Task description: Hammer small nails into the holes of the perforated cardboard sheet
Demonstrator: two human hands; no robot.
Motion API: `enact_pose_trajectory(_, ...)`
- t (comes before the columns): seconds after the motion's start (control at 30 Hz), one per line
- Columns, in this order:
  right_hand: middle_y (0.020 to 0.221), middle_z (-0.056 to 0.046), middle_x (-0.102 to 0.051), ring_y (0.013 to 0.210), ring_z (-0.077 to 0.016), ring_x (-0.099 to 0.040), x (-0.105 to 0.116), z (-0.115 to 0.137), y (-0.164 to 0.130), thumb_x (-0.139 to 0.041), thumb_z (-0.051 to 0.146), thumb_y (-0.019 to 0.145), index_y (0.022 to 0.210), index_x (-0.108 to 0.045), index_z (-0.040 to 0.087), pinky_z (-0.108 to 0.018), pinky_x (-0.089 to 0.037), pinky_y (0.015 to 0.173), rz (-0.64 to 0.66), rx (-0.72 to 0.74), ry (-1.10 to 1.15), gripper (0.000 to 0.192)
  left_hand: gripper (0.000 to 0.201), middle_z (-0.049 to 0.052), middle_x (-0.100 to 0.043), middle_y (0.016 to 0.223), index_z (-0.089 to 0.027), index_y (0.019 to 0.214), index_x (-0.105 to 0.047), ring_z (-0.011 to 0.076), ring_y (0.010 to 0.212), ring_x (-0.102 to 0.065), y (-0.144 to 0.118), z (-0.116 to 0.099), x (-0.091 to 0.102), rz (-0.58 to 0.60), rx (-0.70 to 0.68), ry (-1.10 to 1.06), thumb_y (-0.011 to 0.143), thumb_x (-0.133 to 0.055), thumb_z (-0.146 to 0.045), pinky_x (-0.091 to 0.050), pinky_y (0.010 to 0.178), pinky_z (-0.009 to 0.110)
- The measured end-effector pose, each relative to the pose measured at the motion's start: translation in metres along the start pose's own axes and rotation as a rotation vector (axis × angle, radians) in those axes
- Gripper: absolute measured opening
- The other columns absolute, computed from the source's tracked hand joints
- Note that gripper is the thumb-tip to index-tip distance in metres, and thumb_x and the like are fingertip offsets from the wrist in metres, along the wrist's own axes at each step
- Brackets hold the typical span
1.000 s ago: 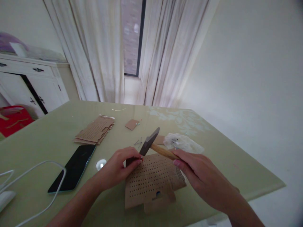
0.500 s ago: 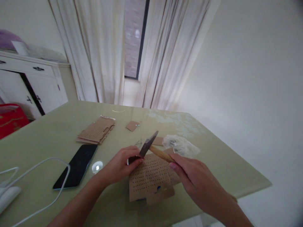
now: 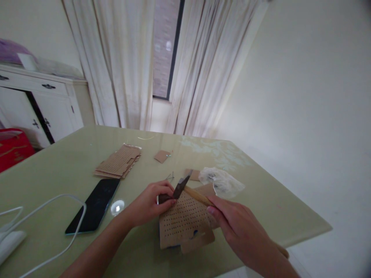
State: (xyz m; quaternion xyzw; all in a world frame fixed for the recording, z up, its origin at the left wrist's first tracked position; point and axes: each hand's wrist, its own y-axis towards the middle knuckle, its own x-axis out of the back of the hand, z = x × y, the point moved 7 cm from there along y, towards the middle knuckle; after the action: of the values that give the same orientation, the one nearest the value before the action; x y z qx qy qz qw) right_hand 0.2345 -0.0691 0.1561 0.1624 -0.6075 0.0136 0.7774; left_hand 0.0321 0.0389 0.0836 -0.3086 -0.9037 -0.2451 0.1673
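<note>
My right hand [image 3: 240, 222] grips the wooden handle of a hammer [image 3: 197, 195], whose dark metal head is close to my left fingertips. My left hand [image 3: 152, 202] is closed in a pinch at the upper left edge of a perforated brown cardboard piece [image 3: 185, 220]. What those fingers hold is hidden; something dark shows between thumb and forefinger, and I cannot tell what it is. The cardboard has rows of small holes and a loose flap at its near edge. Beyond the left hand lie a few thin metal pieces [image 3: 170, 177], too small to name.
Left on the glossy green table [image 3: 261, 216] lie a black phone [image 3: 94, 206], a white cable [image 3: 82, 212], a shiny round disc [image 3: 117, 207] and stacked cardboard sheets [image 3: 118, 161]. Farther back are a small cardboard square [image 3: 162, 156] and a clear plastic bag [image 3: 223, 181].
The hammer head has come down slightly toward my left fingers. My left hand keeps its pinch at the cardboard's edge.
</note>
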Motion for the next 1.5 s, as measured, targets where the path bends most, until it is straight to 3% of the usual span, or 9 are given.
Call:
enact_pose_trajectory(0.17, 0.1, -0.009, -0.083, 0.086, -0.0275, -0.079, 0.005, -0.003, -0.001, -0.039, 0.037, 0.112, 0.115, -0.072, 0.025, -0.037, -0.056, 0.074, -0.079, -0.033, 0.038, 0.036, 0.033, 0.007, -0.071, 0.12, -0.023, 0.113, -0.077, 0.0237, 0.109, -0.068, 0.0, -0.002, 0.001, 0.019, 0.005, 0.033, 0.085, -0.087, -0.038, -0.052, 0.097, 0.036)
enact_pose_trajectory(0.3, 0.091, -0.007, -0.081, 0.084, -0.0286, -0.078, -0.018, -0.004, 0.001, -0.043, 0.032, 0.11, 0.104, -0.071, 0.024, -0.036, -0.052, 0.072, 0.124, -0.057, -0.034, 0.03, 0.03, 0.007, -0.071, 0.119, -0.022, 0.107, -0.076, 0.0245, 0.108, -0.068, -0.001, 0.0, 0.0, 0.027, 0.006, 0.051, 0.085, -0.086, -0.039, -0.052, 0.097, 0.036)
enact_pose_trajectory(0.63, 0.096, -0.007, -0.08, 0.09, -0.0297, -0.076, -0.016, -0.008, 0.004, -0.045, 0.031, 0.109, 0.105, -0.072, 0.024, -0.038, -0.048, 0.076, 0.165, -0.049, 0.045, 0.028, 0.04, 0.005, -0.077, 0.116, -0.023, 0.117, -0.075, 0.0276, 0.106, -0.07, -0.006, 0.02, -0.003, 0.037, 0.154, 0.077, 0.085, -0.085, -0.045, -0.053, 0.096, 0.039)
enact_pose_trajectory(0.73, 0.094, -0.006, -0.077, 0.089, -0.0261, -0.07, -0.003, -0.028, 0.018, -0.05, 0.037, 0.108, 0.108, -0.073, 0.023, -0.037, -0.048, 0.078, 0.016, -0.089, 0.252, 0.027, 0.049, 0.007, -0.075, 0.126, -0.025, 0.125, -0.073, 0.0298, 0.116, -0.069, -0.009, 0.025, -0.004, 0.033, 0.215, 0.072, 0.083, -0.085, -0.048, -0.052, 0.104, 0.043)
enact_pose_trajectory(0.87, 0.066, 0.004, -0.054, 0.054, -0.0122, -0.045, -0.01, -0.079, 0.055, -0.061, 0.047, 0.104, 0.103, -0.073, 0.019, -0.026, -0.031, 0.051, -0.107, -0.235, 0.913, 0.031, 0.056, 0.009, -0.074, 0.13, -0.026, 0.13, -0.072, 0.0308, 0.12, -0.069, -0.01, 0.03, -0.004, 0.043, 0.262, -0.029, 0.081, -0.086, -0.05, -0.053, 0.107, 0.046)
enact_pose_trajectory(0.97, 0.067, 0.005, -0.053, 0.05, -0.0075, -0.039, -0.032, -0.112, 0.084, -0.081, 0.046, 0.09, 0.109, -0.075, 0.017, -0.023, -0.026, 0.048, -0.118, -0.297, 1.382, 0.036, 0.047, 0.012, -0.077, 0.125, -0.023, 0.134, -0.07, 0.0288, 0.115, -0.072, -0.005, 0.043, 0.007, -0.087, 0.21, -0.131, 0.1, -0.061, -0.055, -0.058, 0.099, 0.044)
enact_pose_trajectory(1.1, 0.068, 0.007, -0.049, 0.05, -0.0057, -0.034, -0.06, -0.137, 0.106, -0.088, 0.048, 0.08, 0.111, -0.076, 0.017, -0.021, -0.029, 0.048, -0.137, -0.285, 1.544, 0.045, 0.043, 0.013, -0.076, 0.131, -0.021, 0.131, -0.072, 0.0273, 0.121, -0.069, 0.0, 0.074, 0.025, -0.294, 0.15, 0.235, 0.111, -0.039, -0.041, -0.054, 0.107, 0.047)
enact_pose_trajectory(1.33, 0.068, 0.007, -0.049, 0.049, -0.0047, -0.034, -0.092, -0.139, 0.096, -0.088, 0.043, 0.084, 0.11, -0.078, 0.016, -0.021, -0.027, 0.047, -0.099, -0.305, 1.701, 0.039, 0.048, 0.009, -0.062, 0.156, -0.03, 0.155, -0.058, 0.0305, 0.147, -0.055, 0.003, 0.112, -0.003, 0.026, 0.174, 0.74, 0.109, -0.048, -0.034, -0.043, 0.118, 0.055)
enact_pose_trajectory(1.5, 0.068, 0.005, -0.052, 0.048, -0.0048, -0.038, -0.093, -0.136, 0.088, -0.086, 0.041, 0.087, 0.108, -0.077, 0.015, -0.021, -0.026, 0.046, -0.068, -0.323, 1.743, 0.034, 0.038, 0.013, -0.078, 0.133, -0.024, 0.129, -0.078, 0.0311, 0.123, -0.07, -0.002, 0.101, 0.006, -0.084, 0.166, 0.722, 0.104, -0.051, -0.03, -0.054, 0.107, 0.05)
